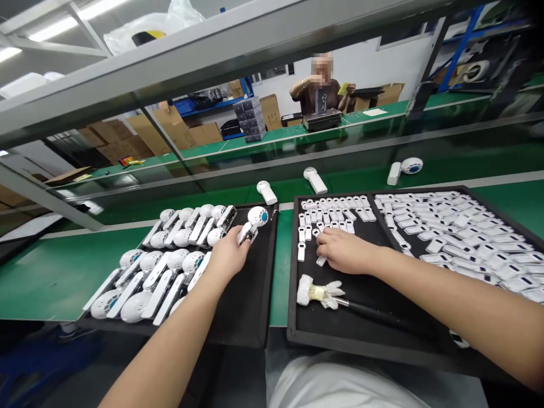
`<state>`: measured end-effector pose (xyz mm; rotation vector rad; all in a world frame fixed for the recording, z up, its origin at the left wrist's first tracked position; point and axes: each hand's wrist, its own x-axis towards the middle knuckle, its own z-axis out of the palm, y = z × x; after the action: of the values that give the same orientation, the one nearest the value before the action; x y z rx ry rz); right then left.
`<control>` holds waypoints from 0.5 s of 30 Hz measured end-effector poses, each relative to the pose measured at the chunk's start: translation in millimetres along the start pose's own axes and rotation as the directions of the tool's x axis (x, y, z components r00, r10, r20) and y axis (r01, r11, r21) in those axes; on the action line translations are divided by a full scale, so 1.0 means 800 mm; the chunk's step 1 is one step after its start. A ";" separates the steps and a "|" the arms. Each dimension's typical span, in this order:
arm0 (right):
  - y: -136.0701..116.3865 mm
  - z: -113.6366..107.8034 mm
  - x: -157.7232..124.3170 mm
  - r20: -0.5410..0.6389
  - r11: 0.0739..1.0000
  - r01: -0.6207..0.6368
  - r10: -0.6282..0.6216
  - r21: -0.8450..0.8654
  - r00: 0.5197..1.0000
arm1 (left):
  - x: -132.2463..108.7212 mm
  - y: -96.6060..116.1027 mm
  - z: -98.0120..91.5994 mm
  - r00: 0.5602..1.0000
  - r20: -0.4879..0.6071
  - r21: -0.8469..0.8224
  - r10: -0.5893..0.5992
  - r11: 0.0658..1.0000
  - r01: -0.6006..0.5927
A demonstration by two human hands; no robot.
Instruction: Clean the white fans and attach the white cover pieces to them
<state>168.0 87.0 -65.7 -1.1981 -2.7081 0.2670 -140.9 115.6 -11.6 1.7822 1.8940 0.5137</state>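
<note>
My left hand (229,252) is closed around a white handheld device with a round head (257,216), over the left black tray (250,306). Its handle is partly hidden by my fingers. Rows of similar white round-headed devices (159,289) lie left of this hand. My right hand (346,250) is over the right black tray (361,340), its fingers curled onto a small white plastic cover (322,260), mostly hidden beneath them. More small white covers (327,215) lie in rows just beyond the fingertips.
A hammer (365,310) with a wrapped head lies in the right tray. Many white covers (471,238) fill that tray's far right section. Several white devices (315,180) rest on the green bench behind the trays. A person (323,93) sits across, beyond a metal beam (212,62).
</note>
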 end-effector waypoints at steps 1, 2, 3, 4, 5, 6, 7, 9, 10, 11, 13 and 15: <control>0.000 -0.003 -0.005 -0.015 0.999 -0.026 0.027 0.027 1.000 | -0.012 0.003 -0.001 0.999 0.043 -0.081 -0.019 0.996 0.022; -0.002 -0.005 -0.011 -0.033 0.997 -0.056 0.058 0.058 0.998 | -0.023 0.006 -0.001 0.995 0.093 -0.148 -0.030 0.988 0.044; -0.006 -0.008 -0.016 -0.053 0.993 -0.084 0.088 0.085 0.995 | -0.035 0.010 0.002 0.987 0.158 -0.230 -0.039 0.970 0.075; -0.013 -0.010 -0.021 -0.085 0.986 -0.109 0.120 0.126 0.989 | -0.046 0.015 0.007 0.972 0.233 -0.345 -0.044 0.930 0.125; -0.023 -0.013 -0.027 -0.130 0.973 -0.129 0.155 0.193 0.979 | -0.057 0.020 0.014 0.949 0.313 -0.486 -0.038 0.852 0.195; -0.035 -0.017 -0.032 -0.177 0.948 -0.139 0.195 0.286 0.965 | -0.067 0.025 0.023 0.920 0.391 -0.631 -0.014 0.724 0.279; -0.049 -0.021 -0.037 -0.214 0.907 -0.141 0.241 0.398 0.947 | -0.075 0.031 0.033 0.894 0.447 -0.748 0.030 0.561 0.355; -0.078 -0.029 -0.045 -0.221 0.767 -0.151 0.358 0.624 0.907 | -0.089 0.043 0.056 0.875 0.465 -0.861 0.134 0.300 0.412; -0.091 -0.033 -0.047 -0.183 0.682 -0.177 0.421 0.710 0.888 | -0.095 0.049 0.067 0.884 0.433 -0.885 0.178 0.268 0.380; -0.102 -0.037 -0.049 -0.122 0.602 -0.222 0.476 0.767 0.871 | -0.100 0.055 0.077 0.893 0.392 -0.903 0.220 0.278 0.327; -0.115 -0.040 -0.050 0.020 0.439 -0.316 0.560 0.841 0.828 | -0.108 0.064 0.094 0.902 0.314 -0.916 0.295 0.343 0.207; -0.117 -0.039 -0.050 0.115 0.301 -0.358 0.602 0.884 0.790 | -0.114 0.071 0.105 0.902 0.263 -0.902 0.343 0.420 0.104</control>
<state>134.3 -1.6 -17.4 -1.4518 -1.4155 1.3193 -43.4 24.2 -38.4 1.1072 0.8244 0.9097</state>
